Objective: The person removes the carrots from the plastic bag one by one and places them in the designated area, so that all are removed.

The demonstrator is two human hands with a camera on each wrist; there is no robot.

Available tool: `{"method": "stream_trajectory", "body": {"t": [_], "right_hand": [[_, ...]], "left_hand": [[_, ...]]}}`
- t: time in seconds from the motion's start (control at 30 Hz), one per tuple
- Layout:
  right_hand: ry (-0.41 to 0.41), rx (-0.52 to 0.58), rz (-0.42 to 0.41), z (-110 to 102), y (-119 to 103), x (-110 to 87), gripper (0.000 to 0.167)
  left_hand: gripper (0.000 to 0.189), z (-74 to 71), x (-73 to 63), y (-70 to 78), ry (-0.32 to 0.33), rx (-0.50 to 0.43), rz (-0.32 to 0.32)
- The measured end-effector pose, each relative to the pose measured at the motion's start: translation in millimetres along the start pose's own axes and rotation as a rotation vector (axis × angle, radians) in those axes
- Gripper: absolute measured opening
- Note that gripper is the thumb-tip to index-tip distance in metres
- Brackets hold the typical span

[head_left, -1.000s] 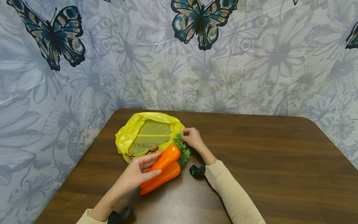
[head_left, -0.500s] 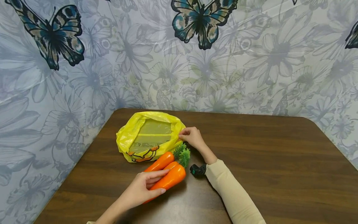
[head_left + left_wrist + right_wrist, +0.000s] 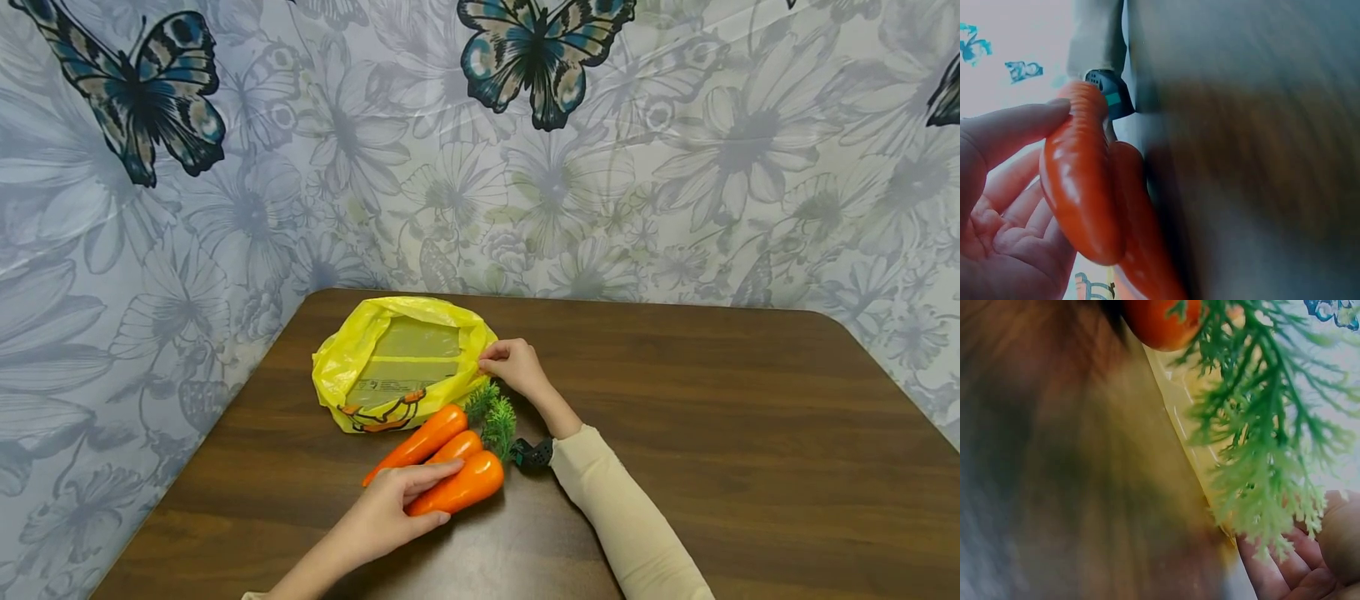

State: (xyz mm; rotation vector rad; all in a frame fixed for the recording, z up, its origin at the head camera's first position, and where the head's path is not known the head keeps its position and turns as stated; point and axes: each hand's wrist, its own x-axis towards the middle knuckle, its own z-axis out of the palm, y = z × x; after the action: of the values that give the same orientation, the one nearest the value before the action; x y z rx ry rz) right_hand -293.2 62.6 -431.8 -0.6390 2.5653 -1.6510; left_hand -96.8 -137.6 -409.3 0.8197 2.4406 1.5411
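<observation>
In the head view my left hand (image 3: 390, 510) holds the nearest of three glossy orange carrots (image 3: 467, 483), thumb on the near side and fingers over the top. Against it lies a middle carrot (image 3: 459, 446), partly covered by the hand. The third carrot (image 3: 422, 440) lies behind, close to the yellow plastic bag (image 3: 330, 379). Feathery green tops (image 3: 498, 429) stick out at the carrots' right ends. My right hand (image 3: 517, 368) pinches the bag's right rim. In the left wrist view the thumb presses the held carrot (image 3: 1079, 181). Greens (image 3: 1266, 425) partly cover the right fingers in the right wrist view.
The bag lies with its wide mouth facing up and toward me, on a brown wooden table (image 3: 675, 400). A black wrist device (image 3: 531, 454) sits under the right forearm. Behind the table hangs a flowered backdrop (image 3: 585, 208) with butterflies.
My left hand has moved toward me and slightly right with the held carrot, and the third carrot now shows fully. My right hand has shifted slightly left along the bag's rim.
</observation>
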Motion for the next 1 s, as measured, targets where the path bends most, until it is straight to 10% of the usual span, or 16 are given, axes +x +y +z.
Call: {"method": "stream_trajectory", "body": {"t": [0.4,1.0], "right_hand": [[-0.001,0.006,0.006,1.0,1.8,0.9,0.004],[-0.004,0.004,0.003,1.3,3.6,0.4,0.005]], "left_hand": [[0.053,4.0,0.8,1.6,0.008,0.327,0.020],[0.048,7.3,0.1,6.1,0.018,0.408,-0.002]]}}
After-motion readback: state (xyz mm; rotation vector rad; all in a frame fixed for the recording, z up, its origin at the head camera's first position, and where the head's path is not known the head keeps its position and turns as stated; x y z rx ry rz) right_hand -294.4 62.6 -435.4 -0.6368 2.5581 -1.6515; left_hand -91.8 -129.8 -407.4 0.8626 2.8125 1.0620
